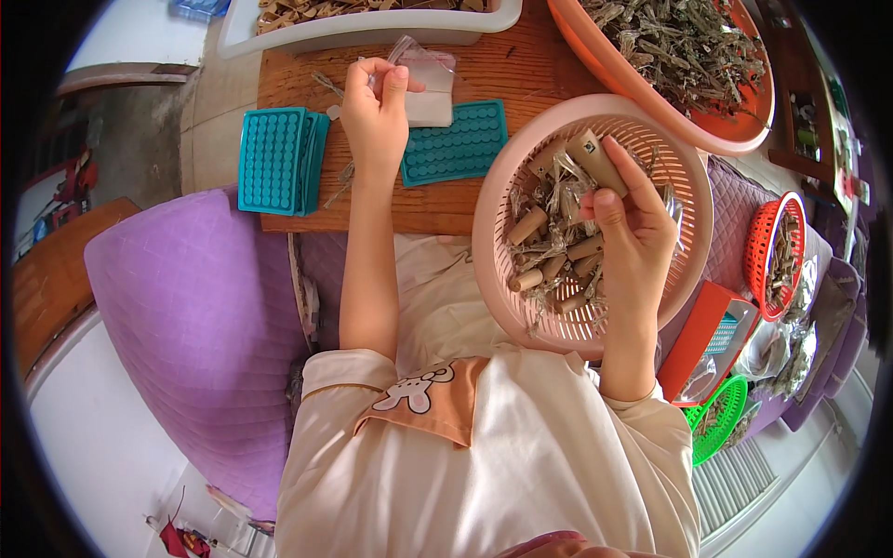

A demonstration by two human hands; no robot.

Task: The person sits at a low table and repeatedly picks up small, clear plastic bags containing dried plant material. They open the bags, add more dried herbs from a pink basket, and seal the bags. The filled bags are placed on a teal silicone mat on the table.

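Observation:
My left hand [377, 116] is closed in a pinch at the edge of a clear plastic bag [437, 67], which lies over a whitish stack on the wooden table. Between the thumb and fingers of my right hand [633, 219] is a brown paper tube [596, 160], tilted above a pink slotted basket [490, 219]. Inside the basket are more brown tubes [527, 226] and dry twiggy bundles in clear wrap [565, 200]. Beside the bag lies a teal tray with round cups [456, 149]; several similar trays [273, 163] are stacked left of my forearm.
A large orange basin [758, 126] of dried plant sprigs stands at the far right. At the back sits a white tub [507, 14] with brown pieces. Right of me are a small red basket [761, 237], a red box [684, 372] and a green basket [735, 409].

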